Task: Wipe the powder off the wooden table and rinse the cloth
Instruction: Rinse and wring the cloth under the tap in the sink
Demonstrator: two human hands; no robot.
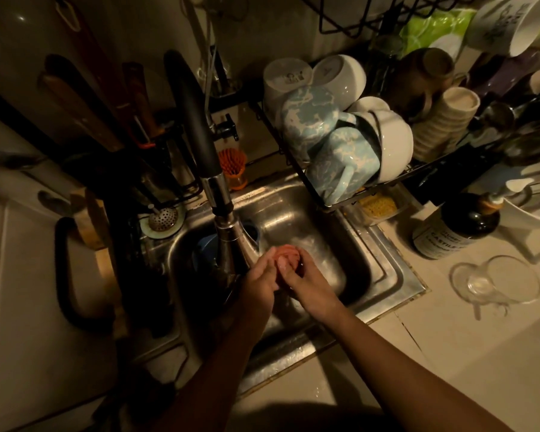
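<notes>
Cloth (289,256): one, pink, balled over the sink (293,213).
Hands: our left hand (258,283) and right hand (307,283) both clasp it.
Mugs (309,126): we count two blue marbled.
Bottle (449,232): one, reading "CASTILE".

Dim, warm yellowish light overall; brightest on the counter (449,353) at right & on the white bowls (396,145) in the rack; left side & top-left corner sink to near black; glare streaks on the steel sink (296,207) wall, small highlight on the faucet (220,194); dark shadow along the bottom edge btw the forearms; left hand (259,282) & right hand (307,283) softly lit, the cloth (289,255) they grip soft-edged; wide-angle bend at the edges, esp. top right; shadows grainy, bottle (449,235) label only partly legible
</notes>
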